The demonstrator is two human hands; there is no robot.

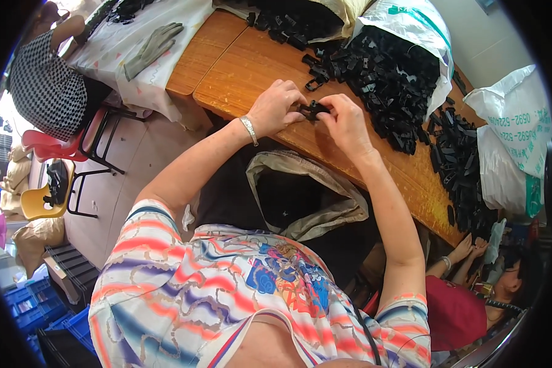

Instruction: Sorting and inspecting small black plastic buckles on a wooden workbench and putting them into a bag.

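Observation:
Over the near edge of the wooden table, my left hand (278, 109) and my right hand (346, 122) meet around a small black plastic part (313, 110). Thumb and fingers of each hand pinch it from either side. The part's finer shape is partly covered by my fingertips. To the right of my hands, a large heap of similar black plastic parts (389, 80) spills from a white woven sack (438, 37). Below my hands, in my lap, an open beige sack (270, 161) gapes with a dark inside.
More black parts (457, 165) lie along the table's (239, 67) right end, beside another white sack (512, 116). A grey glove (154, 49) rests on the cloth-covered table at left. One person (52, 86) sits far left, another (454, 306) at lower right. Blue crates (37, 306) stand lower left.

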